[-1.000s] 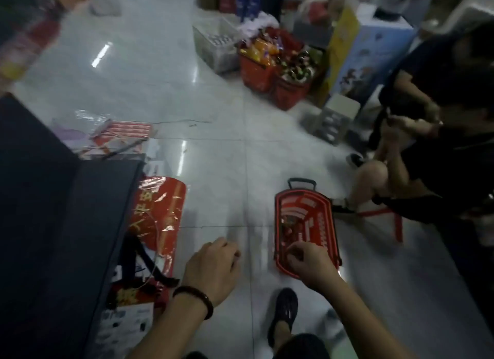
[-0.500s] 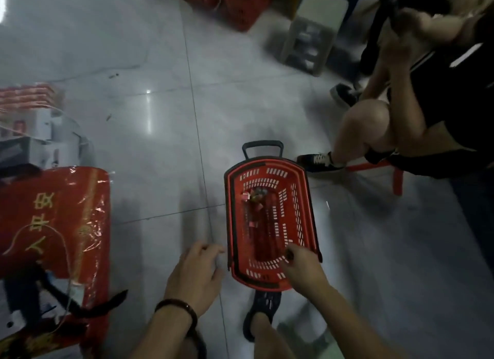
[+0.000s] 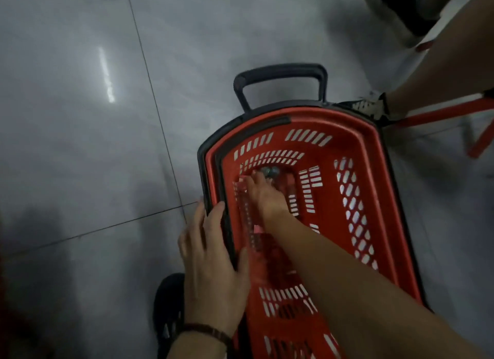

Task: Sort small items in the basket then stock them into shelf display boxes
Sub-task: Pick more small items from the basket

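A red slotted shopping basket [image 3: 374,134] with a black pull handle [image 3: 280,70] stands on the grey tiled floor. A few small items [image 3: 270,171], blurred and dark, lie at the far end of its bottom. My right hand [image 3: 264,195] reaches deep inside, fingers stretched onto those items. I cannot see whether it holds any. My left hand [image 3: 211,265] holds the basket's left rim, thumb inside and fingers over the outer edge. A dark bracelet [image 3: 208,330] sits on that wrist.
Another person's leg [image 3: 441,51] and patterned shoe [image 3: 371,107] are at the basket's far right corner, beside a red metal stool frame [image 3: 441,112]. My own dark shoe [image 3: 168,305] is on the floor left of the basket. Bare tiles spread to the left.
The view has dropped and closed in on the basket. My right hand went from the near rim down to the far bottom. My left hand moved from the floor side onto the left rim.
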`<action>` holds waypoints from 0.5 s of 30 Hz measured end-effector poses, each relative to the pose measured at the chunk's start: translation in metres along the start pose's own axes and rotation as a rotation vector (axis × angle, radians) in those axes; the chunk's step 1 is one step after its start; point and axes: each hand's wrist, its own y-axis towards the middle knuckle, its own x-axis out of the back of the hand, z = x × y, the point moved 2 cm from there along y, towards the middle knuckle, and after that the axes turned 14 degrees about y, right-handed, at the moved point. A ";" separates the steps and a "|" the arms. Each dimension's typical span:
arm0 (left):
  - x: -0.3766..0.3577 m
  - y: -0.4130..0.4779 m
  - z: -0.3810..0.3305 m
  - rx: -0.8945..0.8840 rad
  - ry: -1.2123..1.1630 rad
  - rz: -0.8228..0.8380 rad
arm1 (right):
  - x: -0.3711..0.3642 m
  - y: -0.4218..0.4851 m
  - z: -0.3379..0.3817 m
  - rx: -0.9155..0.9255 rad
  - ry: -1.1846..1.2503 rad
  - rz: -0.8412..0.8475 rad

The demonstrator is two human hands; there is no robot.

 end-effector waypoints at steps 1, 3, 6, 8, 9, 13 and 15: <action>-0.004 0.000 0.002 -0.008 -0.031 -0.019 | -0.005 0.017 0.001 0.022 -0.027 -0.025; -0.012 0.004 0.007 -0.035 -0.083 -0.072 | -0.018 0.041 0.000 0.072 -0.073 -0.086; -0.022 0.006 0.013 -0.046 -0.122 -0.113 | -0.033 0.058 -0.005 0.102 -0.096 -0.163; -0.025 0.006 0.013 -0.057 -0.128 -0.127 | -0.040 0.063 -0.009 0.103 -0.097 -0.192; -0.026 0.006 0.013 -0.065 -0.132 -0.138 | -0.042 0.064 -0.010 0.105 -0.096 -0.193; -0.027 0.008 0.012 -0.087 -0.138 -0.164 | -0.046 0.068 -0.013 0.124 -0.040 -0.186; -0.028 0.008 0.012 -0.096 -0.129 -0.150 | -0.047 0.069 -0.015 0.147 -0.005 -0.200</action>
